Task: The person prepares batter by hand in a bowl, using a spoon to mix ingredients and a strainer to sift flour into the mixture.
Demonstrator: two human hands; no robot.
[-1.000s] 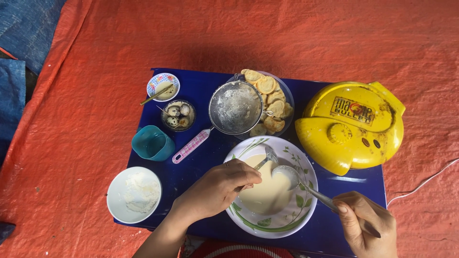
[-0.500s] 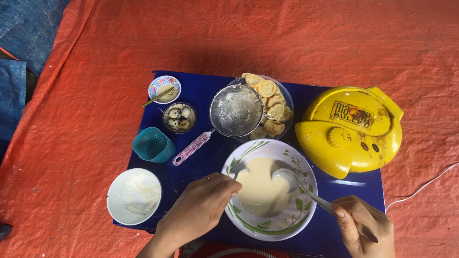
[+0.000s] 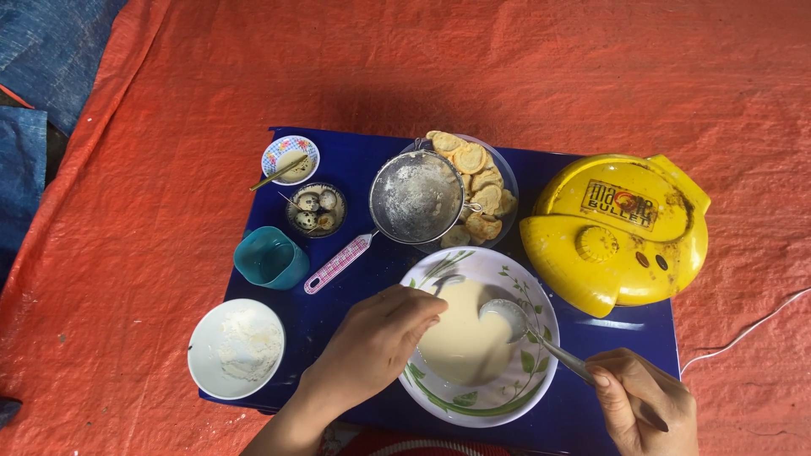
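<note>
Head cam: left hand (image 3: 372,342) pinches a small spoon (image 3: 445,281) over the rim of the leaf-patterned bowl (image 3: 541,371) of pale batter (image 3: 460,342). Right hand (image 3: 644,409) grips a ladle (image 3: 515,317) dipped in it. Sieve (image 3: 416,196) sits behind, yellow appliance (image 3: 617,232) beside it.

- Glossy glazed ceramic bowl (image 3: 532,338) with leaf pattern, holding smooth, creamy batter (image 3: 460,338).
- Shiny metal ladle (image 3: 541,338).
- Fine metal mesh sieve (image 3: 416,196), dusted matt with flour.
- Glossy yellow plastic appliance (image 3: 617,232), grimy in spots.
- Smooth blue table (image 3: 355,165).
- Woven orange tarp (image 3: 507,67), faintly sheened.
</note>
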